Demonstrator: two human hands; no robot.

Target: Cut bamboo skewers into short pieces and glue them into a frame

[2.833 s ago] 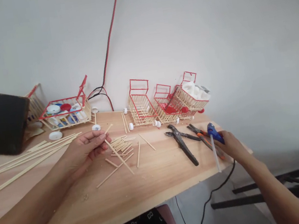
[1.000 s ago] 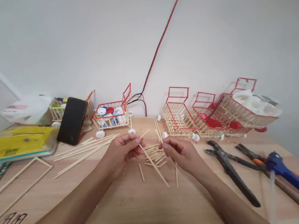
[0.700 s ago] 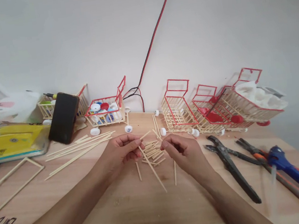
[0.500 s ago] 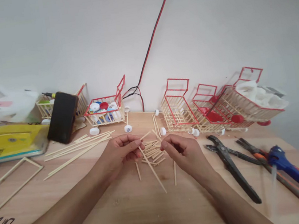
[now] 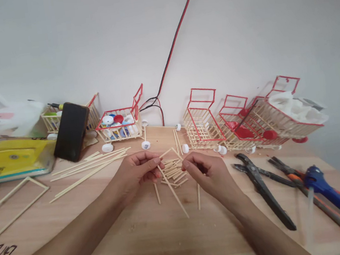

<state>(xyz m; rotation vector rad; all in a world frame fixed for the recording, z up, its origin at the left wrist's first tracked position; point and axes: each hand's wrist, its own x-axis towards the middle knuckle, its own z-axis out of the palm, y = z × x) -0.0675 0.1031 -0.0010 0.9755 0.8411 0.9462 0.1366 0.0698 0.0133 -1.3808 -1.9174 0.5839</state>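
My left hand (image 5: pixel 142 171) is closed, thumb against fingers, on a thin wooden stick (image 5: pixel 165 153) whose end points up to the right. A longer stick (image 5: pixel 175 195) slants down from its fingertips toward the lower right. My right hand (image 5: pixel 205 167) pinches another wooden stick (image 5: pixel 176 154), tilted up to the left. The tips of the two raised sticks are close together; whether they touch I cannot tell. Below the hands show a short stick end (image 5: pixel 157 194) on the left and a stick (image 5: pixel 199 199) on the right. Behind lies a pile of short cut sticks (image 5: pixel 172 171).
Pliers (image 5: pixel 261 190), orange-handled cutters (image 5: pixel 321 203) and a blue glue gun (image 5: pixel 338 197) lie at right. Small stick carts (image 5: pixel 203 129) line the wall; one cart (image 5: pixel 119 126) holds bottle caps. Left are long sticks (image 5: pixel 85 174), a phone (image 5: pixel 71 132), a stick frame (image 5: pixel 17 206) and a yellow packet (image 5: pixel 14 160).
Both hands keep nearly the same hold and place. The whole view has shifted very slightly; nothing is taken up or let go.
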